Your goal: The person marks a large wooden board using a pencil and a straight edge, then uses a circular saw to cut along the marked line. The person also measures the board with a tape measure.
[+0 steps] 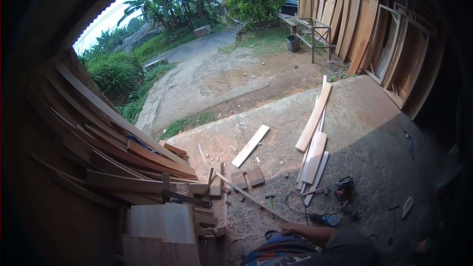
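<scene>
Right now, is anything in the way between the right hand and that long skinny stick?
No, nothing visible: the right hand is right at the near end of the thin wooden strip. The small green-handled tool lies beside the strip, not between it and the hand.

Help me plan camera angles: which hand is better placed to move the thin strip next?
Probably the right hand: it is at the near end of the strip, seemingly gripping it. The left hand is not in view.

Left hand hidden, right hand (pixel 288 227) grip indistinct
</scene>
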`<state>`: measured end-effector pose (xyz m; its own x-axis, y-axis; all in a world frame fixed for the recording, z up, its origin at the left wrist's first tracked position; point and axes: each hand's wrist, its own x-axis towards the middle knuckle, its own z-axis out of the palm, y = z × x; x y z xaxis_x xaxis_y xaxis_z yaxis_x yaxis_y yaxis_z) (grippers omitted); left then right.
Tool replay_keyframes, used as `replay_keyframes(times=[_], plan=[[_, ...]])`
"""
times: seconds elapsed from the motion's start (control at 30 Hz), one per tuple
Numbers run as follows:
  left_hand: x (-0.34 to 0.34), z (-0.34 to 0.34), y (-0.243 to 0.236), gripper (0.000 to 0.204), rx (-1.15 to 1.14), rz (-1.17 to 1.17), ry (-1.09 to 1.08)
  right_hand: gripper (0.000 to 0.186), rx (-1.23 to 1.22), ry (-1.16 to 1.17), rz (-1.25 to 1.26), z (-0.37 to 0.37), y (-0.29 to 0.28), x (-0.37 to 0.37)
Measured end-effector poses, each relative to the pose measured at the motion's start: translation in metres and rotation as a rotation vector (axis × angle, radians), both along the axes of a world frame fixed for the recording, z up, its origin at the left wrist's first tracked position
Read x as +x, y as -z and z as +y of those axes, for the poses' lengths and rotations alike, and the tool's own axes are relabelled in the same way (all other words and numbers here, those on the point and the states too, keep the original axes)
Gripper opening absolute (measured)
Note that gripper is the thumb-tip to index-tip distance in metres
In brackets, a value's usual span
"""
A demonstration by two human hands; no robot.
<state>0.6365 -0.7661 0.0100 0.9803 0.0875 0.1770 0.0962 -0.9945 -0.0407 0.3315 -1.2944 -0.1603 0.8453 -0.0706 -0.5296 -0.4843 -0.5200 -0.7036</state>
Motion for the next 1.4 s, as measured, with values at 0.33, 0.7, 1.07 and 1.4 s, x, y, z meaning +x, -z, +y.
replay_keyframes(times=[0.33, 0.7, 1.07, 1.4], plan=[[0.001, 0.005, 0.020, 0.066, 0.098, -0.024, -0.031, 0.048, -0.116, 0.216, 0.149, 0.024, 0.077, -0.059], [-0.023, 0.012, 0.006, 0.070, 0.003, 0.084, 0.213, 0.054, -0.150, 0.178, 0.225, 0.103, 0.069, -0.120], [-0.005, 0.031, 0.033, 0.067, 0.057, -0.135, 0.209, 0.056, -0.054, 0.396, 0.241, 0.148, 0.074, -0.168], [-0.016, 0.028, 0.009, 0.070, -0.084, -0.010, 0.236, 0.054, -0.073, 0.444, 0.250, 0.159, 0.072, -0.185]])
